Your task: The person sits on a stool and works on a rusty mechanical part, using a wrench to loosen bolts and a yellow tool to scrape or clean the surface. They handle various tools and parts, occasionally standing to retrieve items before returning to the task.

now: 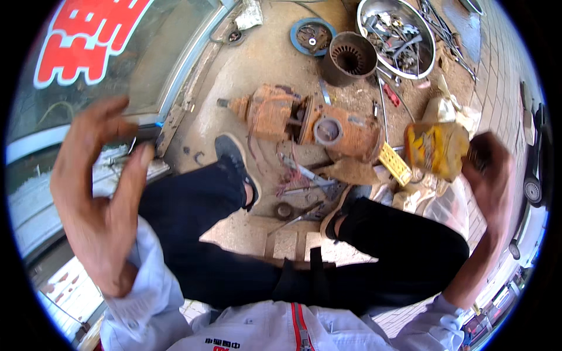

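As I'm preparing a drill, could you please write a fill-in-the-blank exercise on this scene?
The right hand is beside a mainly ____ container.
The dish left of the slotted cylinder has a ____ rim.
The rusty machine casing has its narrow end toward the picture's ____.
Missing words: yellow; blue; left.

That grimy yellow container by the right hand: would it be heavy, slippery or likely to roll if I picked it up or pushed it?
The yellow container is probably fairly light for its size, as it looks like plastic, though I can't make out its contents. Its dark smears may make it slippery. Its boxy shape should resist rolling.
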Tool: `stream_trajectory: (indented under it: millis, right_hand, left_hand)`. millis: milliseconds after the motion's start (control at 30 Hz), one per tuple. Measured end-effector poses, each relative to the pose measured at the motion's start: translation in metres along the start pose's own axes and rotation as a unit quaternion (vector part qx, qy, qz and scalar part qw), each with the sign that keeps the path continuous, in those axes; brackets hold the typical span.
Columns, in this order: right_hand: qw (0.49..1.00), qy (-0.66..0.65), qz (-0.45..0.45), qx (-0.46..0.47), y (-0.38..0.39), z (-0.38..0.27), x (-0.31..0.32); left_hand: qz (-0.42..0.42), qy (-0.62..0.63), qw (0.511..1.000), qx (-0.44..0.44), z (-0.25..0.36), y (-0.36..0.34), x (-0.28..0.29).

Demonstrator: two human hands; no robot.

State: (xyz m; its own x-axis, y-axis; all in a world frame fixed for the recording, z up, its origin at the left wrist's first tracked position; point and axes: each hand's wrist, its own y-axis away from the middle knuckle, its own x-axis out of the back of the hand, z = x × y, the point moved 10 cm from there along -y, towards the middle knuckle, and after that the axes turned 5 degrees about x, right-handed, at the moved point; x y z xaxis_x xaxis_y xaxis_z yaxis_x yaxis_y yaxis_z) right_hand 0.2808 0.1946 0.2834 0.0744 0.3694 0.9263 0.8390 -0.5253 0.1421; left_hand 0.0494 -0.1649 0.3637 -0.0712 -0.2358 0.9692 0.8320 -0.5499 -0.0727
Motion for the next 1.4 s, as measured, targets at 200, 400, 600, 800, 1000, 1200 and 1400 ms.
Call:
stream_trajectory:
  millis: [200, 400, 600, 800, 1000, 1200, 1400]
  right_hand:
    - [0.997, -0.032, -0.067, 0.018, -0.036, -0.038, -0.05]
    - [0.995, -0.018, -0.088, 0.039, -0.076, -0.076, -0.053]
    - [0.998, -0.027, -0.051, 0.006, -0.1, -0.144, 0.009]
    - [0.998, -0.049, 0.019, -0.033, -0.11, -0.25, 0.226]
    - [0.993, -0.067, 0.094, -0.018, -0.161, -0.343, 0.405]
    - [0.982, -0.089, 0.164, -0.031, -0.216, -0.351, 0.501]
    - [0.981, -0.089, 0.165, -0.048, -0.297, -0.315, 0.502]
  left_hand:
    - [-0.115, -0.026, 0.992, 0.043, -0.012, -0.036, -0.067]
    - [-0.199, 0.011, 0.98, 0.012, -0.014, -0.066, -0.102]
    - [-0.157, 0.161, 0.969, 0.1, -0.04, -0.057, -0.098]
    - [-0.183, 0.3, 0.929, 0.121, -0.013, -0.014, 0.069]
    - [-0.117, 0.283, 0.947, 0.092, -0.054, -0.1, 0.239]
    - [-0.063, 0.256, 0.964, 0.037, -0.045, -0.252, 0.317]
    - [-0.079, 0.258, 0.961, -0.063, 0.036, -0.4, 0.32]
